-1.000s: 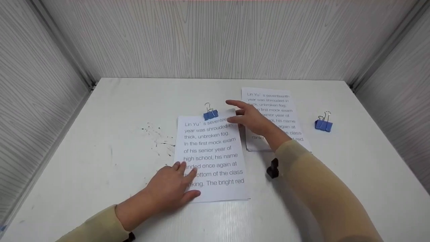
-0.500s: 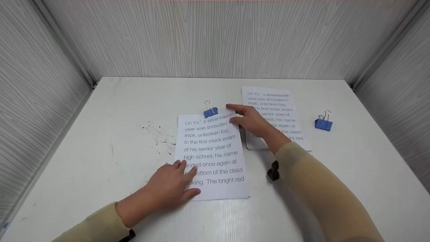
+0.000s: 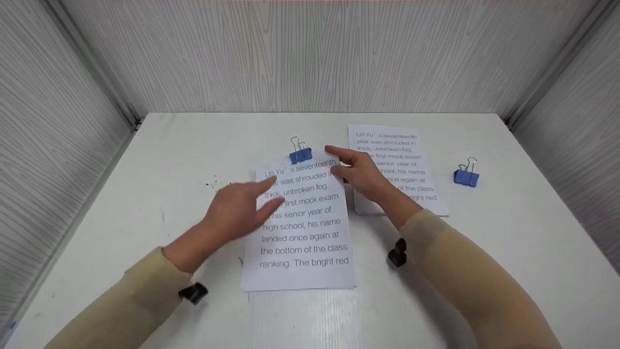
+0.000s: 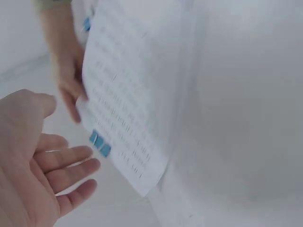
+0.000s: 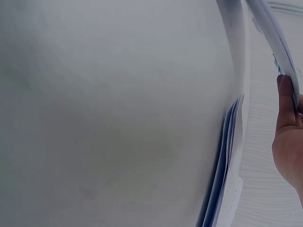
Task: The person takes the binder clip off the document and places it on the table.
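Observation:
A stack of printed paper sheets (image 3: 302, 237) lies in the middle of the table, with a blue binder clip (image 3: 301, 155) on its top edge. My right hand (image 3: 361, 172) pinches the stack's top right corner, thumb on one face and fingers on the other, as the right wrist view shows with the paper (image 5: 277, 40) between them. Over the upper left part of the sheets hovers my left hand (image 3: 235, 206), fingers spread. In the left wrist view that palm (image 4: 28, 156) holds nothing and is apart from the clip (image 4: 100, 143).
A second stack of printed sheets (image 3: 385, 137) lies behind and to the right, partly covered by my right hand and wrist. Further right stands another blue binder clip (image 3: 466, 178) with its wire handles up. Grain-patterned panels (image 3: 310, 58) wall the table's back and sides.
My left hand has left the lower left of the front stack and moved up toward its top. The right hand has closed on the corner. Stack and clip have shifted slightly left.

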{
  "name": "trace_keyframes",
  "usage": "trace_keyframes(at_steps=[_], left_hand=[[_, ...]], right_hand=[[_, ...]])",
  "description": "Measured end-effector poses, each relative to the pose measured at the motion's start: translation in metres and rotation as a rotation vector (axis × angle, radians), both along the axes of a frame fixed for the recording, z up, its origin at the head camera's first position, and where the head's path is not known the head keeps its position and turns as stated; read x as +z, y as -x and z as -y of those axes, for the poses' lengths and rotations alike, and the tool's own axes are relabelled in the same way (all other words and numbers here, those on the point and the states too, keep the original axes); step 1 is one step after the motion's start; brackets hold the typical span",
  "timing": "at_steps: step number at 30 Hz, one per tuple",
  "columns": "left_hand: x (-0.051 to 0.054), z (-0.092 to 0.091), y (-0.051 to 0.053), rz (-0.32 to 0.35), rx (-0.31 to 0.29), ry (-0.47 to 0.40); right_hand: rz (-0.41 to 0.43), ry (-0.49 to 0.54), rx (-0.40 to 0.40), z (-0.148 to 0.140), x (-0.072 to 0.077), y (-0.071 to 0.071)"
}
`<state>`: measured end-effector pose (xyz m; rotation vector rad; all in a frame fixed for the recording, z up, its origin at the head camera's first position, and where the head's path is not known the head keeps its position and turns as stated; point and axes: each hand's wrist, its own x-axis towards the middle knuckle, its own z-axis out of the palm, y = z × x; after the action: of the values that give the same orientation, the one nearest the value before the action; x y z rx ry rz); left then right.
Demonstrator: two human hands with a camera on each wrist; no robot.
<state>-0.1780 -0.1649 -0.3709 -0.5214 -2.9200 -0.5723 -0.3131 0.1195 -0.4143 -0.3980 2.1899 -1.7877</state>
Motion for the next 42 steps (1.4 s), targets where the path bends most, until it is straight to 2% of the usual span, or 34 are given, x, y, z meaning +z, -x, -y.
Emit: trace_keyframes(at_steps=[3,8,13,16,23,27,37,42], left_hand=[[0.011,0.002,0.031,0.026,0.027,-0.186],[0.019,0.007,0.076,0.116,-0.009,-0.432],[0.021,0.011,0.105,0.253,-0.068,-0.610],[0.020,0.013,0.116,0.321,-0.088,-0.653],[0.016,0.014,0.131,0.423,-0.088,-0.595],[0.013,0.011,0.133,0.454,-0.100,-0.612],[0.013,0.005,0.131,0.445,-0.085,-0.733],[0.011,0.003,0.131,0.405,-0.078,-0.761]], right_hand=[[-0.013,0.026,0.002,0.000,0.003,-0.005],[-0.046,0.068,0.026,0.002,0.007,-0.012],[-0.051,0.127,0.053,0.004,0.009,-0.018],[-0.047,0.152,0.066,0.005,0.011,-0.021],[-0.060,0.146,0.073,0.005,0.012,-0.022],[-0.053,0.148,0.073,0.004,0.011,-0.022],[-0.040,0.138,0.051,0.000,0.009,-0.022],[-0.027,0.145,0.045,0.001,0.008,-0.022]])
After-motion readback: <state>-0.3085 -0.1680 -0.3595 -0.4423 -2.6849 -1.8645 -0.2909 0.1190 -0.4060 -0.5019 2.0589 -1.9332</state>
